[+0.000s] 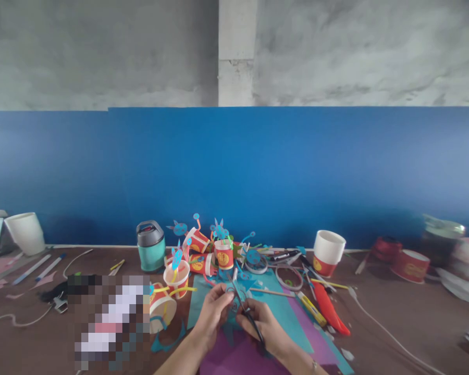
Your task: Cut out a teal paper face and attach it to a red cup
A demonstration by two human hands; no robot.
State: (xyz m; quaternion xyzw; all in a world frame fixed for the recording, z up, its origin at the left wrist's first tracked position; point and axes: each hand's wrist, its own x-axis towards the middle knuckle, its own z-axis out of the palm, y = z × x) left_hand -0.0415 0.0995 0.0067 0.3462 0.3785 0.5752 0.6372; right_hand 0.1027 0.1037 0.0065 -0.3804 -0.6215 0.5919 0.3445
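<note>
My left hand (214,311) pinches a small piece of blue paper (234,307) that has dark drawn markings on it. My right hand (263,324) grips a pair of scissors (239,296) with dark handles, the blades pointing up and away over the paper. The blades lie across the blue piece between both hands; whether they are cutting into it I cannot tell. Beneath the hands are a purple sheet (234,357) and a light blue sheet (297,333). Just beyond stand and lie several red paper cups (223,256) with blue paper figures and bent straws.
A teal flask (151,250) stands left of the cups. White stacked cups (329,250), a yellow tube (311,309), a red pouch-like item (330,307) and tape rolls (289,277) lie to the right. A blue partition (281,172) closes off the back. A pixelated patch hides part of the left table.
</note>
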